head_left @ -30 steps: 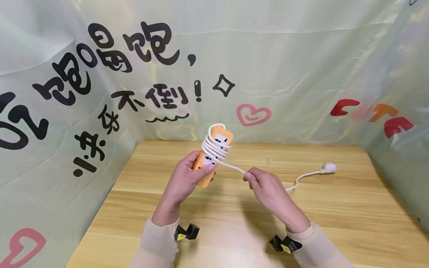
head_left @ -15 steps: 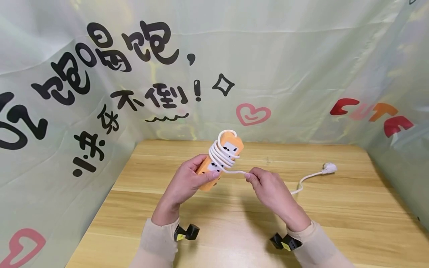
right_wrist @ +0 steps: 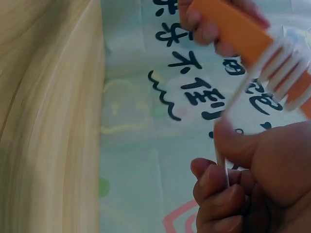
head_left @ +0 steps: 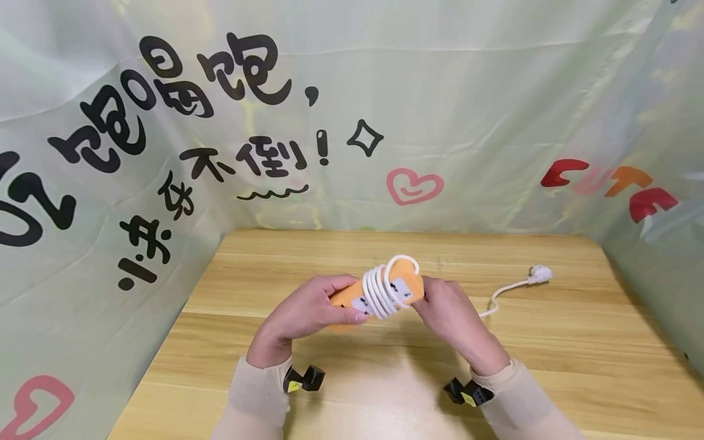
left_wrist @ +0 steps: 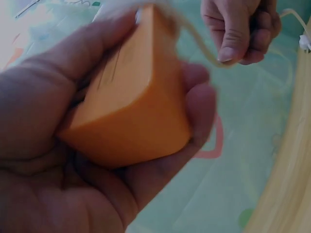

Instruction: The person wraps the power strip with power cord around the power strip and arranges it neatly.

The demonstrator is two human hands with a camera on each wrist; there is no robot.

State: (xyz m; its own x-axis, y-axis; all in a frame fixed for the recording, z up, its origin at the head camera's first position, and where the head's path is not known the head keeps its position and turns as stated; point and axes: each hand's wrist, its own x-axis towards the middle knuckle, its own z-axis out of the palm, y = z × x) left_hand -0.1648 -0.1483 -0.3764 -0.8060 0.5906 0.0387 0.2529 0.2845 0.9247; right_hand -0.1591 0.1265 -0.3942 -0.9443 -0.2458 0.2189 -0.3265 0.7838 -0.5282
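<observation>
An orange power strip with white socket panels lies in my left hand, thumb over its face and fingers round its far side. Several turns of white cord wrap its far half, and one loop arcs over the end. In the left wrist view the strip's plain orange end sits against the palm. My right hand is just right of the strip's end. The right wrist view shows its thumb and curled fingers pinching the cord, which runs taut to the windings.
The cord's tail reaches a white plug lying on the wooden table at the right. Fabric walls with printed lettering enclose the table's back and sides. A black wrist camera is strapped at each cuff.
My left hand has tilted the power strip clockwise and lowered it, bringing its far end right beside the right hand. The right hand has stayed nearly in place with the cord.
</observation>
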